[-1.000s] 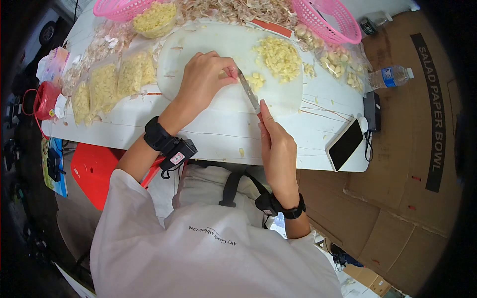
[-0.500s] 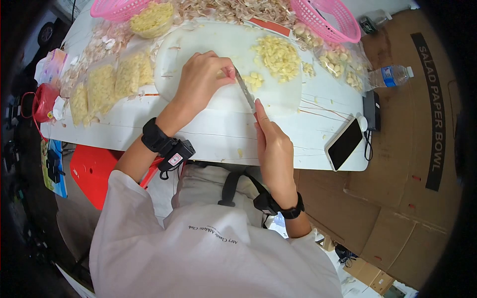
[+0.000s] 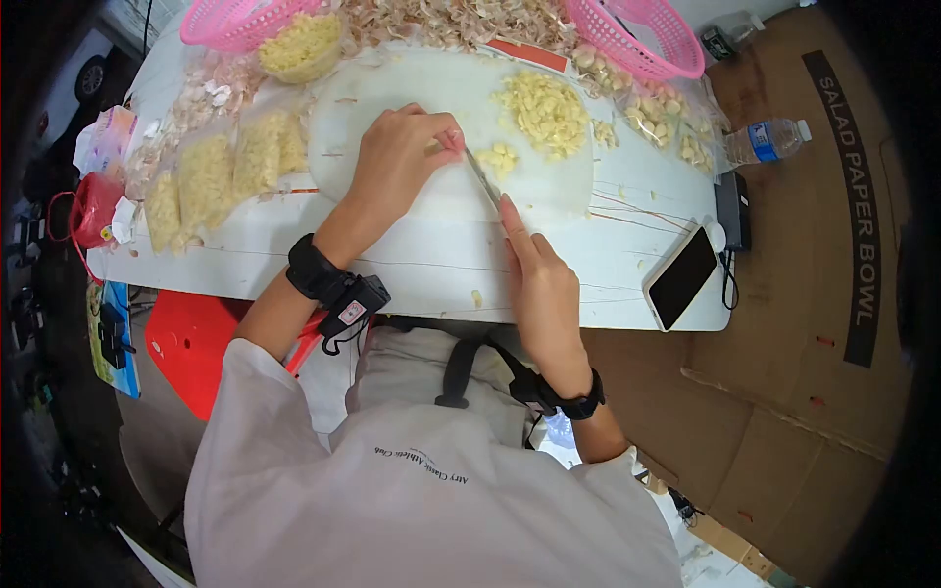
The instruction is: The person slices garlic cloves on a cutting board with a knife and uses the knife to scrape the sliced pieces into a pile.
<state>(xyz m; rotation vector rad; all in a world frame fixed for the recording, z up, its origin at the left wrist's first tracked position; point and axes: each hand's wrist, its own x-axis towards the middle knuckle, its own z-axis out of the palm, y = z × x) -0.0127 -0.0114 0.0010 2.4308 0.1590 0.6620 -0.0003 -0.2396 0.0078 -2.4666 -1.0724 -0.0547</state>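
My right hand [image 3: 544, 299] is closed around the handle of a knife [image 3: 482, 176], the index finger stretched along it. The narrow blade points away from me, and its tip reaches the fingertips of my left hand [image 3: 404, 152]. Those fingers are pinched together above a white cutting board [image 3: 343, 118]; whatever they hold is hidden. Just right of the blade lies a small cluster of sliced garlic [image 3: 498, 159]. Beyond it spreads a larger heap of garlic slices [image 3: 544, 116] on the board.
Filled clear bags [image 3: 206, 181] and a tub of garlic pieces [image 3: 302, 49] stand left. Garlic skins [image 3: 441, 22] cover the back between pink baskets [image 3: 642, 44]. On the right are bagged peeled cloves [image 3: 667, 122], a phone [image 3: 681, 279], a water bottle [image 3: 769, 142] and a carton [image 3: 784, 245].
The knife blade has turned so that less of its flat face shows. Both hands keep nearly the same place, while the whole view has shifted slightly.
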